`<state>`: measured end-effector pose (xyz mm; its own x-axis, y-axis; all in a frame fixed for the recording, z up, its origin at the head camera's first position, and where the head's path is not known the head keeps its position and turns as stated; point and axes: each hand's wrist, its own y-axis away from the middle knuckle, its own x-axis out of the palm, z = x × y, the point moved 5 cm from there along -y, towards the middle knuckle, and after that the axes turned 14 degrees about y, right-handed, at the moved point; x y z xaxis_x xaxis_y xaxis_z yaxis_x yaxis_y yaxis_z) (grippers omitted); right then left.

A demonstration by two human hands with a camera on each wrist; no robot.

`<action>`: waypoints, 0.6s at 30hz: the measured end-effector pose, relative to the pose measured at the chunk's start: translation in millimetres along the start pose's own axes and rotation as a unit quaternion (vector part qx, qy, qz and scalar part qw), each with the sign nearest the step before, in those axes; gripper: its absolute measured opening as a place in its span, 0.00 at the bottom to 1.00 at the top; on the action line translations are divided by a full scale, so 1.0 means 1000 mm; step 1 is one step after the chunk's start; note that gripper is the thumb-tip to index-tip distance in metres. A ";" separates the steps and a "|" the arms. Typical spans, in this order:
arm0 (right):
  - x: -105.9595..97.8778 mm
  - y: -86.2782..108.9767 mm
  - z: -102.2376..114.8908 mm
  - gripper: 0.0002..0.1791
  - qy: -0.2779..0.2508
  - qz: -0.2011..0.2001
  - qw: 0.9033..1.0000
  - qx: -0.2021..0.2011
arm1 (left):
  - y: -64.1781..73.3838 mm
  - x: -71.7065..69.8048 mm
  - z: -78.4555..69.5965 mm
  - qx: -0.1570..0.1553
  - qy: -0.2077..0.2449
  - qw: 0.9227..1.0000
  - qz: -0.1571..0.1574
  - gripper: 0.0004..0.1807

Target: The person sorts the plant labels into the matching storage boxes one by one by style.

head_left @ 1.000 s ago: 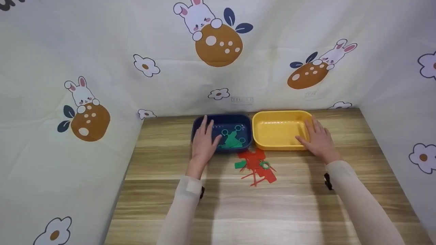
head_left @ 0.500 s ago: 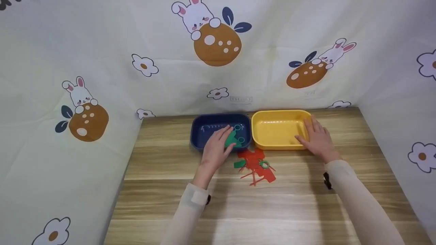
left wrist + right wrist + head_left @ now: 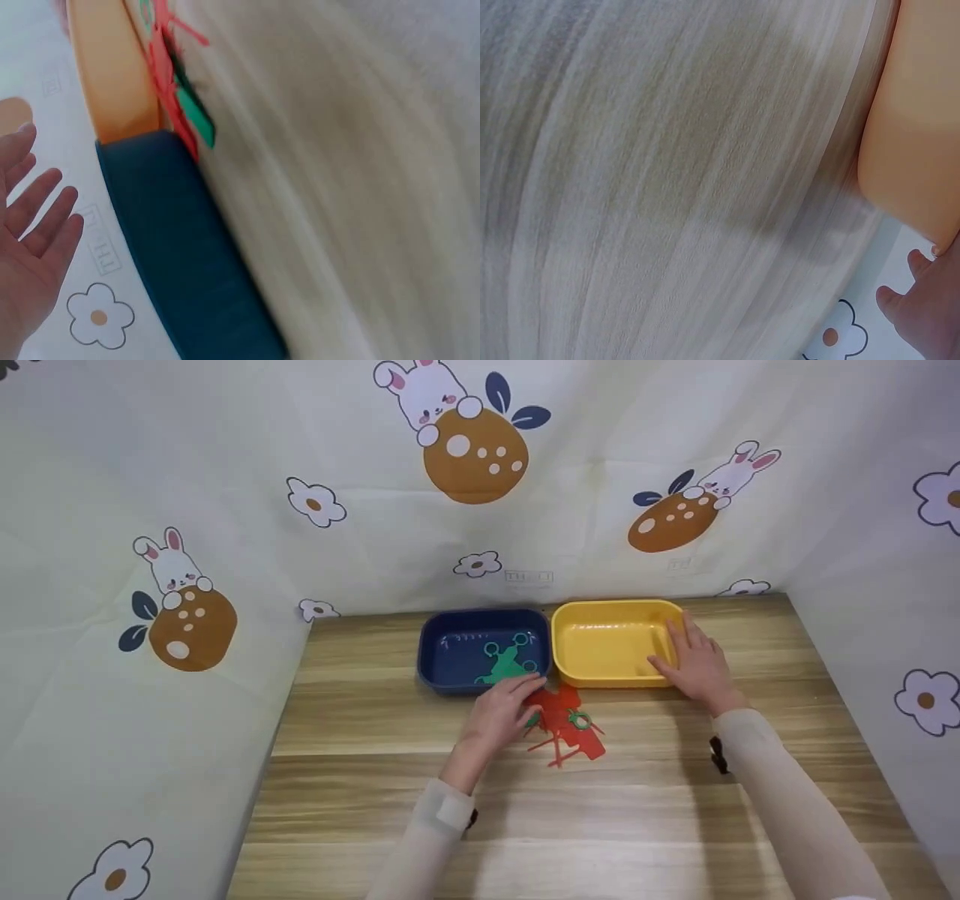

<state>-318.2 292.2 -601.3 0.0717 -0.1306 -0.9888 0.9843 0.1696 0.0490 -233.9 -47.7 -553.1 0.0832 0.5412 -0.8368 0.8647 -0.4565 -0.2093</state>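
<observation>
My left hand (image 3: 501, 716) is just in front of the dark blue tray (image 3: 446, 652), beside the pile of flat red plastic pieces (image 3: 589, 746). Its fingers look loosely extended and empty; in the left wrist view they are spread. Several flat green pieces with rings (image 3: 504, 664) lie in the blue tray. A green ring-ended piece (image 3: 580, 721) lies on the red pile, and another green piece (image 3: 196, 118) is at its edge, mostly behind my fingers in the head view. My right hand (image 3: 703, 666) rests at the right rim of the yellow tray (image 3: 600, 646), fingers extended, thumb toward its inside.
Both trays stand side by side at the back of the wood-grain table (image 3: 585, 825). Behind them rises a pale curtain (image 3: 570, 532) printed with rabbits and flowers, which also closes off both sides.
My left hand has moved from the left part of the blue tray, across the green pieces, rightward and nearer to the red pile. My right hand stays at the yellow tray.
</observation>
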 end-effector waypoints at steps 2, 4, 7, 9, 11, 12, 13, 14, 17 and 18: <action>0.000 0.000 0.000 0.50 -0.002 0.004 1.000 0.001 | 0.002 0.006 0.000 0.003 0.004 1.000 0.013 0.25; 0.000 -0.001 -0.001 0.50 -0.001 0.008 1.000 0.003 | 0.003 0.012 0.000 0.005 0.009 1.000 0.027 0.25; 0.001 -0.001 -0.002 0.50 0.000 0.015 1.000 0.006 | 0.005 0.022 0.000 0.003 0.003 0.999 0.046 0.24; 0.001 -0.001 -0.001 0.50 0.000 0.019 1.000 0.007 | 0.006 0.028 0.000 0.004 -0.008 0.999 0.052 0.24; 0.000 0.000 -0.001 0.50 -0.002 0.021 1.000 0.008 | 0.008 0.034 0.000 0.008 -0.022 0.998 0.054 0.23; 0.000 0.000 -0.001 0.50 -0.003 0.022 1.000 0.008 | 0.008 0.037 0.000 0.011 -0.030 0.998 0.052 0.22; 0.000 0.000 0.000 0.50 -0.004 0.022 1.000 0.009 | 0.009 0.039 0.001 0.013 -0.034 0.998 0.050 0.22; 0.000 -0.001 0.000 0.50 -0.005 0.021 1.000 0.008 | 0.009 0.042 0.001 0.015 -0.039 0.998 0.049 0.22; 0.000 -0.001 0.002 0.50 -0.006 0.016 1.000 0.007 | 0.011 0.048 0.002 0.015 -0.049 0.998 0.048 0.22; 0.000 -0.001 0.002 0.49 -0.005 0.015 1.000 0.007 | 0.012 0.050 0.001 0.015 -0.052 0.997 0.049 0.21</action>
<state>-318.5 290.1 -600.7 0.1032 -0.1353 -0.9854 0.9836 0.1610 0.0809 -220.4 -26.7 -598.3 0.1131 0.4182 -0.9013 0.8397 -0.5251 -0.1383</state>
